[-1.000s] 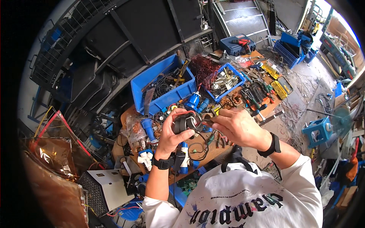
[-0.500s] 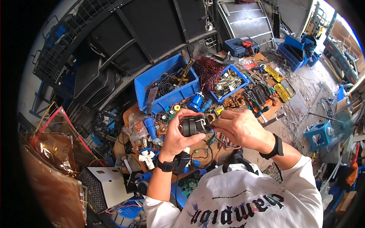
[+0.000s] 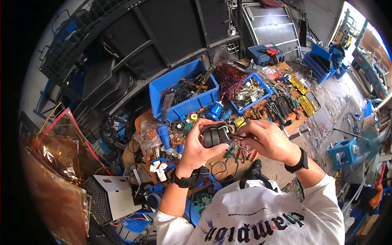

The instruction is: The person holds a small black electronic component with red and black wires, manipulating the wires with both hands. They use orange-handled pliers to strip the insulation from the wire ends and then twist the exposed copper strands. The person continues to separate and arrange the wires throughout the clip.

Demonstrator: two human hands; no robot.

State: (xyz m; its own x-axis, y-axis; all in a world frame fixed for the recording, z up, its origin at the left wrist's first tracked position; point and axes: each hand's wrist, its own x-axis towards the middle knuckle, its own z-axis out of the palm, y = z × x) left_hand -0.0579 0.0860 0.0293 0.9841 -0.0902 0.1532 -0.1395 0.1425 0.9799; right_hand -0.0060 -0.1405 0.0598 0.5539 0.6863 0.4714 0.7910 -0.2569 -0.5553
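My left hand [image 3: 195, 153] is closed around a black cylindrical component [image 3: 211, 138], which has red and white wires along its upper edge and a black cable hanging below. My right hand [image 3: 271, 141] has its fingers pinched at the component's right side, on something dark and thin that I cannot make out. Both hands are above a wooden worktop [image 3: 220, 167] crowded with blue plug housings [image 3: 164, 136], white pipe fittings [image 3: 159, 169], hand tools [image 3: 281, 112], coloured wires and small parts.
A large blue crate [image 3: 169, 111] of cables and a smaller blue bin [image 3: 249, 96] of metal parts sit beyond my hands. A drill case [image 3: 257, 55] lies at the back. Right are a blue stool [image 3: 341, 153] and crates [image 3: 316, 69]; left are copper-coloured sheets [image 3: 53, 183].
The component has turned in my left hand to show more of its black side. My hands and the surrounding scene have shifted slightly rightward in the picture.
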